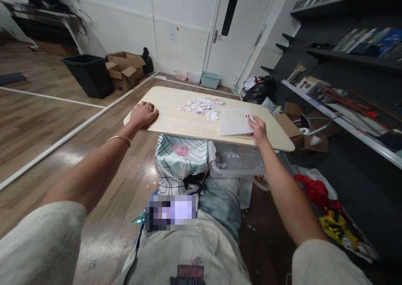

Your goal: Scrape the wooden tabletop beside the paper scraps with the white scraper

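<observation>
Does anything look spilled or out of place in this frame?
Yes. Small white bits lie on the floor beside the person's legs, apart from the similar-looking loose pile on the table, so they may have dropped. A pink patch on the black-lined white cloth below also stands out; whether stain or print, I can't tell.

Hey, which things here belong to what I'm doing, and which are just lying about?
Seemingly in use:
White slotted panel, held in your right hand
Pile of small pale pieces
Table, bearing the pile, with your left hand resting on it

Probably just lying about:
Black bin
Cardboard boxes beside the bin
Teal basket
</observation>
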A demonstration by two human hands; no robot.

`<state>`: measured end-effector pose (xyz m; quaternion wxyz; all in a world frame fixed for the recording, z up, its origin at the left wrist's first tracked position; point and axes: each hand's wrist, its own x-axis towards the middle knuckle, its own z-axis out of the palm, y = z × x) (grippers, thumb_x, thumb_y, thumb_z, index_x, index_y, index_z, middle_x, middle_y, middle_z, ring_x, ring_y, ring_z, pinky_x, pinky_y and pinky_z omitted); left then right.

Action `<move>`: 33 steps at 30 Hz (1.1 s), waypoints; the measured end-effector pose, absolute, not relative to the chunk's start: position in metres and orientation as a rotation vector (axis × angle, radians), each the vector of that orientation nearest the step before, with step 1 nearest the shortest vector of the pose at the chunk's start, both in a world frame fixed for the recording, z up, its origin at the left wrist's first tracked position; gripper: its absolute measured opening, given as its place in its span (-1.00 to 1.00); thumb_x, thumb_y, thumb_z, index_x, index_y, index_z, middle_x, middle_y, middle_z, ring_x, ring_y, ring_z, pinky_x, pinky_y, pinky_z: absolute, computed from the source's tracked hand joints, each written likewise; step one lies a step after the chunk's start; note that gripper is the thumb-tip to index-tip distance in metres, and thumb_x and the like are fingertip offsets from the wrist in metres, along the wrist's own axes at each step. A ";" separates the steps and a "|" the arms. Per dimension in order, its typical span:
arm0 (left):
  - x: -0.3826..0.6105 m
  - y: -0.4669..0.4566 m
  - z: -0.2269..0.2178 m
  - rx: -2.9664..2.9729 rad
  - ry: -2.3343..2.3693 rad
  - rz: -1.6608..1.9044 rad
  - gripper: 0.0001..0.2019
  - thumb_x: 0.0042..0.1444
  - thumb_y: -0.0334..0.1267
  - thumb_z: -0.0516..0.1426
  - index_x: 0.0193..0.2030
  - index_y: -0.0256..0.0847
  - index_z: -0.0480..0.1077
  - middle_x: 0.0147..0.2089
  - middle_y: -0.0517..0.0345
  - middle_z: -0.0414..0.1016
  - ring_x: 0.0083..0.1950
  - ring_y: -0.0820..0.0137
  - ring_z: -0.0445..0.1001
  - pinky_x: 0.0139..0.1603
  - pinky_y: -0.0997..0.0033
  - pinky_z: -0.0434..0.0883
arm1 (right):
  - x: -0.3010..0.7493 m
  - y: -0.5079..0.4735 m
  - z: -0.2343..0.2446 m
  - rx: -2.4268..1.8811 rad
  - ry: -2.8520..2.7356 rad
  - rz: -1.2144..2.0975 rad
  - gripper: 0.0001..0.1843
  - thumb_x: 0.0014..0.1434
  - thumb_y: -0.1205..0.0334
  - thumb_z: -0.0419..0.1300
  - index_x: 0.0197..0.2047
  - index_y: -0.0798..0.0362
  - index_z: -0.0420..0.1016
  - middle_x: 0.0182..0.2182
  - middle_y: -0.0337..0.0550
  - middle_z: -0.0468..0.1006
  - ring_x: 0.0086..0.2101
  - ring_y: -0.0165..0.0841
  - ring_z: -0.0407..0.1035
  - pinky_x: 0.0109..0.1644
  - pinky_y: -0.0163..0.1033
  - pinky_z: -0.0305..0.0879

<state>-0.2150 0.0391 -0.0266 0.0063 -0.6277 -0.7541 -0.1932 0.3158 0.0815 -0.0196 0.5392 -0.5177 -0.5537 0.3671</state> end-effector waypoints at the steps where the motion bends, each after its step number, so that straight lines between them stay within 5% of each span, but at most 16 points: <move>1: -0.215 0.039 -0.027 -1.964 -2.358 -0.602 -0.45 0.36 0.05 -0.03 0.20 -0.20 0.60 0.38 -0.31 0.51 0.38 -0.18 0.45 0.41 -0.07 0.39 | 0.317 0.083 -0.021 -1.224 -1.318 0.855 -0.29 -0.11 -0.27 0.46 -0.01 0.01 0.52 -0.30 -0.14 0.58 -0.43 -0.34 0.37 -0.56 -0.34 0.17; 5: -0.215 0.040 -0.027 -1.969 -2.365 -0.607 -0.45 0.36 0.06 -0.03 0.19 -0.19 0.61 0.39 -0.32 0.50 0.39 -0.19 0.45 0.41 -0.08 0.40 | 0.321 0.091 -0.027 -1.206 -1.303 0.792 -0.33 -0.03 -0.36 0.39 -0.06 -0.07 0.39 -0.26 -0.18 0.53 -0.36 -0.34 0.40 -0.53 -0.37 0.23; 13: -0.215 0.041 -0.027 -1.975 -2.364 -0.603 -0.44 0.37 0.06 -0.03 0.24 -0.19 0.59 0.40 -0.32 0.51 0.40 -0.20 0.45 0.41 -0.09 0.40 | 0.322 0.099 -0.032 -1.174 -1.311 0.766 -0.46 0.01 -0.23 0.35 -0.12 -0.11 0.27 -0.33 -0.25 0.50 -0.40 -0.33 0.39 -0.52 -0.32 0.30; 25: -0.215 0.040 -0.029 -1.988 -2.346 -0.567 -0.38 0.39 0.07 -0.05 0.29 -0.29 0.57 0.42 -0.40 0.48 0.39 -0.23 0.46 0.42 -0.09 0.40 | 0.317 0.093 -0.030 -1.209 -1.353 0.790 -0.24 -0.02 -0.41 0.46 -0.02 -0.12 0.27 -0.40 -0.26 0.57 -0.55 -0.35 0.40 -0.58 -0.31 0.14; 33: -0.216 0.042 -0.029 -1.982 -2.366 -0.594 -0.44 0.39 0.04 0.00 0.27 -0.25 0.58 0.41 -0.35 0.50 0.41 -0.20 0.44 0.42 -0.10 0.39 | 0.314 0.084 -0.020 -1.282 -1.291 0.847 -0.56 -0.08 -0.03 0.37 -0.18 -0.07 0.37 -0.41 -0.25 0.54 -0.48 -0.33 0.37 -0.58 -0.30 0.27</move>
